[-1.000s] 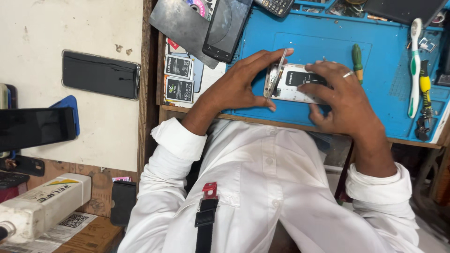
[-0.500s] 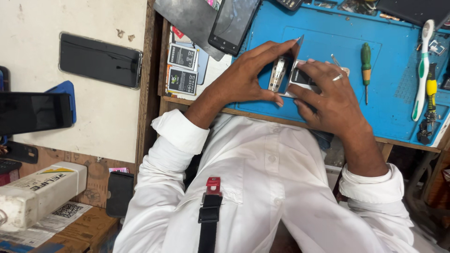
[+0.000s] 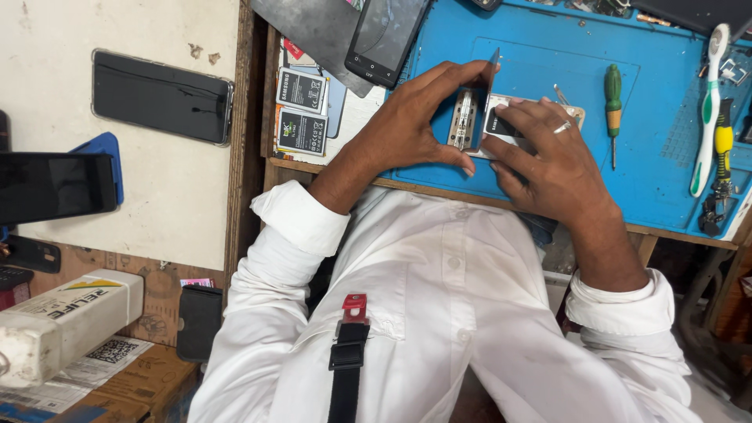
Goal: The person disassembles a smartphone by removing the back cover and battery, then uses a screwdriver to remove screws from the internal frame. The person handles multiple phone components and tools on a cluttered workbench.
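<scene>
Just off the near edge of the mat (image 3: pixel 666 188): white shirt cuffs, both forearms reaching in over the edge.

On the near middle of the mat: opened phone (image 3: pixel 499 124), lying flat. Left hand (image 3: pixel 403 129) curled, thumb and fingertips pinching a thin panel (image 3: pixel 492 74) stood on edge, hinged up from the phone's left side. Right hand (image 3: pixel 556 160) laid flat over the phone's right half, fingers together and pressing it down, ring on one finger.

Likely trouble here:
- Panel flexed too far by the pinch, cracking or creasing along its length.
- Any ribbon cable between panel and phone, hidden from view, torn by a wider swing.
- Phone skidding toward the mat's near edge and off it if the right-hand pressure slackens.
- Ring scraping exposed parts inside.

Right of centre on the mat: green screwdriver (image 3: pixel 612 90), close enough to be knocked by the right hand. Along the mat's right side: toothbrush (image 3: pixel 709 102) and yellow-handled pliers (image 3: pixel 721 164), well apart from the hands.

Just off the mat's left edge: two batteries (image 3: pixel 301 110) side by side. At the mat's far left corner: black handset (image 3: pixel 388 35), overhanging, near the left knuckles and easily nudged.
</scene>
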